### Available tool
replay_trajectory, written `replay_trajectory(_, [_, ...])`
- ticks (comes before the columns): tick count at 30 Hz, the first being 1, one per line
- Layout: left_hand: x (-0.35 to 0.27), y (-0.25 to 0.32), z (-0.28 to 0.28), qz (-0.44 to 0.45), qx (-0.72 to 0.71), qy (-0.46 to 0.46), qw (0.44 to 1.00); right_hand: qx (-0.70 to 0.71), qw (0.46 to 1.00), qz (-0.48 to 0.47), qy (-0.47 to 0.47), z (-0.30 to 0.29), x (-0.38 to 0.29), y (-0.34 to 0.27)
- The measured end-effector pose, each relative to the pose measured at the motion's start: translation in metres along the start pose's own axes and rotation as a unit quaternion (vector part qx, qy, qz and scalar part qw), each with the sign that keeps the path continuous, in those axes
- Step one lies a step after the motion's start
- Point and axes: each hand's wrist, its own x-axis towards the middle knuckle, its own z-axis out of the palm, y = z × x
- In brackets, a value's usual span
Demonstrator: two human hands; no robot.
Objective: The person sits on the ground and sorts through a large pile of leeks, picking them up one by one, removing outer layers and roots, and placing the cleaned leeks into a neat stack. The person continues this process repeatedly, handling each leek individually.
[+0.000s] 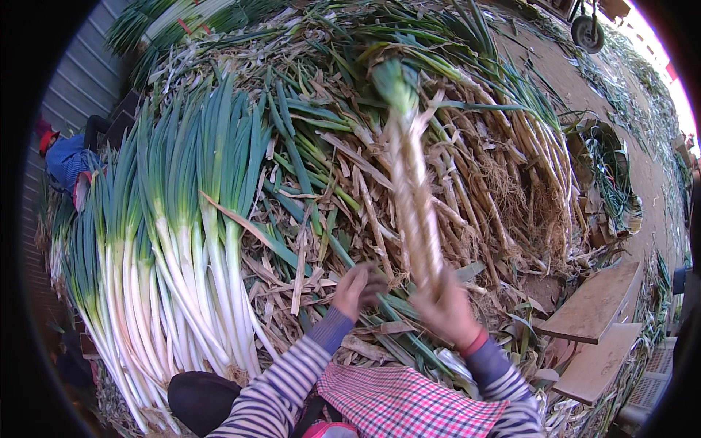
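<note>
My right hand (449, 312) grips an untrimmed long green onion (413, 191) near its root end. The stalk stretches away from me, its brown sheath and green top blurred by motion. To its left, my left hand (357, 290) hovers over the litter of leaves with fingers curled loosely and apart, and nothing is seen in it. On my left lies a row of peeled long green onions (181, 257), white stems toward me and green leaves pointing away. A heap of unpeeled onions (482, 180) with dry brown sheaths and stringy roots lies ahead to the right.
Stripped leaves and dry husks (296, 263) cover the ground between the piles. Wooden boards (594, 301) stand at right, near a plastic crate (651, 378). Tied onion bundles (181, 27) lie at the far left. Another person (71, 159) is at the left edge; a wheel (587, 34) shows top right.
</note>
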Motion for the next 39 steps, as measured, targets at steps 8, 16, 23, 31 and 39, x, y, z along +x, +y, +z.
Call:
replay_trajectory(8, [0.030, 0.032, 0.028, -0.010, -0.253, -0.130, 0.959, -0.135, 0.953, -0.089, -0.257, -0.003, -0.038, 0.024])
replay_trajectory(16, [0.062, 0.078, 0.037, 0.118, -0.127, 0.040, 0.984, -0.188, 0.941, -0.060, 0.276, -0.166, 0.195, 0.108])
replay_trajectory(23, [0.186, 0.049, 0.073, 0.079, 0.245, 0.388, 0.885, -0.384, 0.876, 0.079, 0.281, -0.206, 0.268, 0.129])
replay_trajectory(31, [0.195, 0.048, 0.059, 0.029, 0.298, 0.389, 0.871, -0.196, 0.903, 0.134, 0.359, -0.257, 0.244, 0.146])
replay_trajectory(39, [0.207, 0.043, 0.054, -0.002, 0.322, 0.371, 0.871, -0.267, 0.901, 0.221, 0.260, -0.319, 0.235, 0.144])
